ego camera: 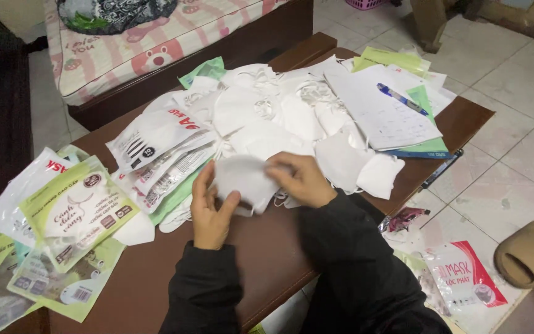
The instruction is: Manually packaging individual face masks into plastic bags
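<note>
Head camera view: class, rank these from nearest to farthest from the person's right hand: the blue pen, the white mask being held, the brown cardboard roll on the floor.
1. White mask: in the right hand, at table centre.
2. Blue pen: on the papers, far right of the table.
3. Brown cardboard roll: on the floor, far right.

Two hands, the left hand (210,213) and right hand (301,179), share one white mask (245,179). One loose heap of white masks (279,117), too overlapped to count, lies at twelve o'clock. Two pens: a blue pen (402,99) at one o'clock, a dark pen (441,168) at three.
</note>
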